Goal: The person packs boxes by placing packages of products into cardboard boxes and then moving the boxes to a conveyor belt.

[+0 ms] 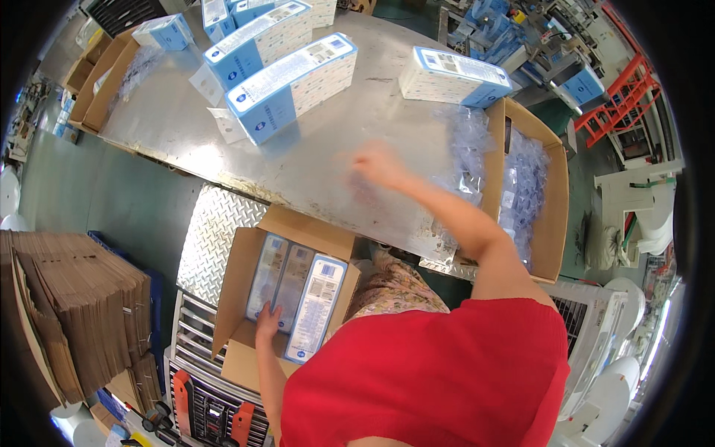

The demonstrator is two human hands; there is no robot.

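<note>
My left hand (269,322) reaches into an open cardboard carton (232,287), its fingers stretched out against the lower end of the packs there. Three white-and-blue packs lie side by side in the carton; the rightmost pack (314,307) sits higher than the other two. Over the metal table (328,179), my right hand (377,165) is blurred by motion, so its fingers do not show clearly. Left of it, beyond, a long white-and-blue pack (294,88) stands on the tabletop. Another such pack (456,77) stands to the right.
A cardboard box (558,216) of crumpled clear plastic is at the table's right end. More packs (257,41) stand at the far left, near another cardboard box (112,82). The carton rests by a roller conveyor (190,331). Stacked flat cartons (82,313) are at left.
</note>
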